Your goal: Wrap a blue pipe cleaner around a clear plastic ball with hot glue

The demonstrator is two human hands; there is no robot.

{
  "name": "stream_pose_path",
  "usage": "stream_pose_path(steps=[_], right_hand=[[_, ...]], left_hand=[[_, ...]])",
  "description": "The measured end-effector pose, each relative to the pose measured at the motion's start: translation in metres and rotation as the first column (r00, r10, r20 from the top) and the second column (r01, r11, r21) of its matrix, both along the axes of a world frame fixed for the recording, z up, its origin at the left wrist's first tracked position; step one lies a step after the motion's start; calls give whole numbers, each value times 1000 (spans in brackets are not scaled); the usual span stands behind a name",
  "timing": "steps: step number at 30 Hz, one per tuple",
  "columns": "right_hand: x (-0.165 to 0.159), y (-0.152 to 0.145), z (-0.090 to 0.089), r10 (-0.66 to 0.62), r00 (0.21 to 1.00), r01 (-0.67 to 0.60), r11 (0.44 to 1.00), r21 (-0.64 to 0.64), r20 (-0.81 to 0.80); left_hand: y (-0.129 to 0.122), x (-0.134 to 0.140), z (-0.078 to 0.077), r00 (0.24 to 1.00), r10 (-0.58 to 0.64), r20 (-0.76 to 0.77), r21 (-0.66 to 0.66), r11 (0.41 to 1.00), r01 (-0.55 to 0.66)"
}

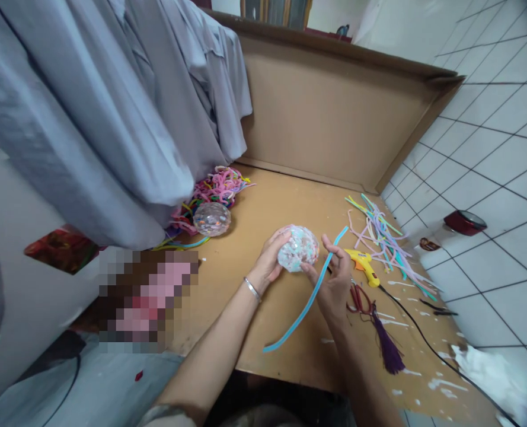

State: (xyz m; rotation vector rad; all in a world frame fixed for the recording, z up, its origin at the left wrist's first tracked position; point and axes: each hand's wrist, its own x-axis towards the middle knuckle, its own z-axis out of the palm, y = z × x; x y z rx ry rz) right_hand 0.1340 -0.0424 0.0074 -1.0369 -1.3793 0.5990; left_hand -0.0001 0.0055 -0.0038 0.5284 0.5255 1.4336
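Note:
A clear faceted ball (pixel 297 249) with pastel bits showing in it is held above the tan table in front of me. My left hand (pixel 270 256) wraps round its left side, a silver bangle on the wrist. My right hand (pixel 335 283) is at the ball's right side, the thumb close to or touching its lower edge. Between the fingers of that hand runs a light-blue pipe cleaner (pixel 305 311), slightly curved, its long end hanging down to the left. Just right of this hand lie a yellow glue gun (pixel 363 265) and red-handled scissors (pixel 359 298), partly hidden by the hand.
Another clear ball (pixel 212 219) sits by a tangled pile of pink pipe cleaners (pixel 221 185). Loose pastel pipe cleaners (pixel 381 234) and a purple tassel (pixel 388 350) lie at right. Grey clothes (pixel 156 89) hang at left; a cardboard panel (pixel 329 112) stands behind.

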Motion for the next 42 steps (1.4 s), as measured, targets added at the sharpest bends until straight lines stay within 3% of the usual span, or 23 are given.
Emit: stream_pose_path(steps=[5, 12, 18, 22, 28, 33, 37, 39, 42], right_hand=[[-2, -7, -5, -124, 982, 97, 978, 183, 142], [3, -1, -10, 128, 988, -135, 988, 79, 82], [4, -2, -21, 141, 987, -153, 967, 204, 75], [3, 1, -18, 176, 983, -170, 979, 111, -48], [6, 10, -8, 26, 983, -21, 999, 28, -184], [7, 28, 0, 16, 957, -29, 999, -40, -289], [4, 48, 2, -1, 877, -75, 987, -139, -481], [4, 54, 0, 13, 843, -136, 972, -190, -538], [4, 56, -5, 36, 836, -198, 951, -239, -548]], left_hand=[[1, 1, 0, 999, 36, -3, 0, 999, -36], [-7, -3, 7, 992, -122, -13, 76, 990, 122], [-11, -8, 9, 979, -200, -42, 170, 964, 204], [-11, -3, 11, 987, -149, -58, 160, 975, 156], [-5, -1, 12, 999, -29, 14, 139, 990, 26], [0, -7, 4, 985, 89, -147, 115, 991, -72], [1, -10, 1, 942, 172, -287, 187, 975, -121], [1, -10, 1, 912, 186, -366, 210, 971, -113], [-2, -11, 3, 895, 74, -440, 217, 976, 26]])
